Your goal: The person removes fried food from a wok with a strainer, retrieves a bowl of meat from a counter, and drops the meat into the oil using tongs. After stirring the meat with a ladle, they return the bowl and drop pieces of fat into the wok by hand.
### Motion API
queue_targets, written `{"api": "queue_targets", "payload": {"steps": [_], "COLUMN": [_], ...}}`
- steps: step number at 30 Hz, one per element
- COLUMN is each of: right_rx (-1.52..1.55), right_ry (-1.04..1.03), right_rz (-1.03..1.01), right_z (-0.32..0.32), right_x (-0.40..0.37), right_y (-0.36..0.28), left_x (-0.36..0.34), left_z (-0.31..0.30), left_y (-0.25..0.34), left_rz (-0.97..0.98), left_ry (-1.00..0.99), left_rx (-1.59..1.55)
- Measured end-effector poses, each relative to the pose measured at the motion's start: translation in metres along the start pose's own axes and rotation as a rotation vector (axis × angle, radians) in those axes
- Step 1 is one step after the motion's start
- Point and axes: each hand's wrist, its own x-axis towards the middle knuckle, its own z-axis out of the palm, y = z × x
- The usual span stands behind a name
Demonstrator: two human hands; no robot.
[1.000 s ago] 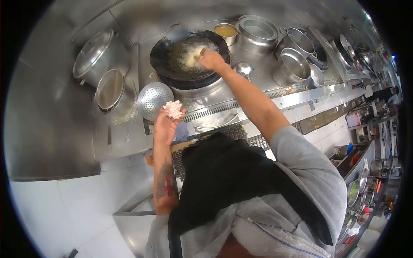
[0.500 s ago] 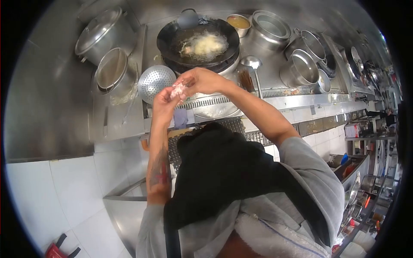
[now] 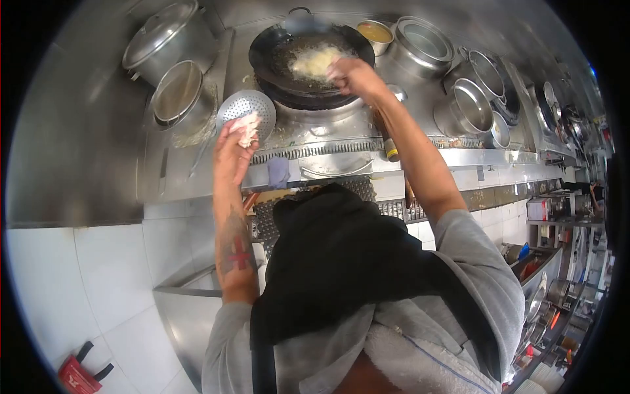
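Pale raw-looking pieces [image 3: 247, 129] rest in my left hand [image 3: 232, 152], its fingers curled round them, in front of the perforated ladle [image 3: 254, 104]. My right hand [image 3: 355, 76] hangs over the right side of the black wok [image 3: 268, 60], fingertips pressed together; whatever they may hold is too small to make out. In the wok, a light yellow, frothing mass [image 3: 315, 62] sits in dark oil, close to my right fingertips.
A lidded pot [image 3: 161, 39] and a pot with a strainer [image 3: 177, 92] stand at the left. Behind the wok's right side is a bowl of yellowish liquid [image 3: 375, 33]. Steel pots [image 3: 463, 108] stand at the right. A purple-grey cloth [image 3: 278, 172] hangs at the front edge.
My hands have parted. The right one has moved away from the left and out over the wok; the left has shifted slightly left and down, keeping the pale pieces.
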Motion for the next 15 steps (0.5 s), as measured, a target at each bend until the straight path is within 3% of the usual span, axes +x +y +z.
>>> {"api": "queue_targets", "payload": {"steps": [1, 3, 7, 9, 11, 13, 15], "right_rx": [0.133, 0.069, -0.109, -0.694, -0.668, -1.152, -1.225], "right_ry": [0.093, 0.252, 0.264, 0.407, 0.434, 0.217, 0.261], "right_rz": [0.017, -0.054, -0.162, -0.290, -0.238, -0.132, -0.157], "right_z": [-0.016, -0.018, -0.038, -0.032, -0.027, -0.028, -0.025], "right_x": [0.010, 0.022, 0.069, 0.080, 0.089, 0.085, 0.078], "right_y": [0.002, -0.006, 0.032, 0.042, 0.055, 0.062, 0.058], "left_x": [-0.002, -0.005, -0.003, 0.000, 0.000, -0.004, -0.009], "left_z": [-0.003, -0.001, 0.002, -0.001, 0.005, 0.011, 0.021], "left_y": [0.005, 0.010, 0.007, 0.001, -0.006, -0.008, -0.009], "left_rz": [0.023, 0.071, 0.033, -0.003, -0.052, -0.068, -0.017], "left_ry": [0.035, 0.039, 0.043, 0.007, -0.058, -0.095, -0.083], "left_rx": [-0.005, -0.028, 0.012, -0.012, -0.098, -0.072, 0.075]}}
